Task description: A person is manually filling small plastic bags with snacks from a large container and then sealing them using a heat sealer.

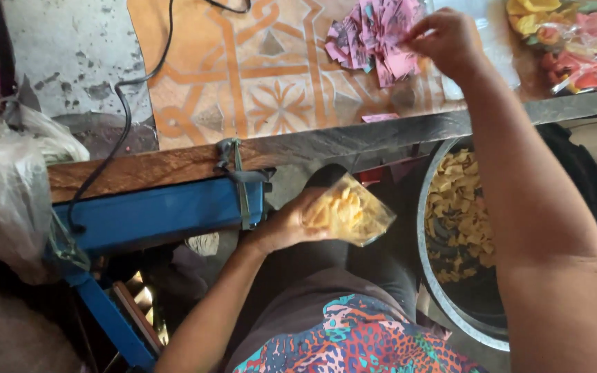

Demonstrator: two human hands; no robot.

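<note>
- Nearest the camera, the lap shows dark trousers and the hem of a bright patterned top [354,338]; both forearms rise from here.
- The left hand [286,224] sits low, just above the lap and beside the end of a blue bar-shaped machine [160,211]. Its fingers are closed round a small clear bag of yellow chips [347,211], held from the bag's left side, with the bag's long axis running up-left to down-right and its far corner tipped toward the bowl.
- To the right of the bag, close but apart, stands a round metal bowl [431,276] holding more yellow chips — the right forearm crosses over it.
- Past a dark ledge, a patterned orange mat [271,90] covers the surface. On it lies a heap of pink paper slips [374,31].
- The right hand [447,38] is stretched far forward, arm nearly straight, fingertips pinched at the right edge of that heap — whether a slip is actually between them I cannot tell.
- So the slips lie well ahead and to the right of the bag; the right hand is on them, the left well apart.
- At the far right corner, filled colourful packets [575,41] are piled.
</note>
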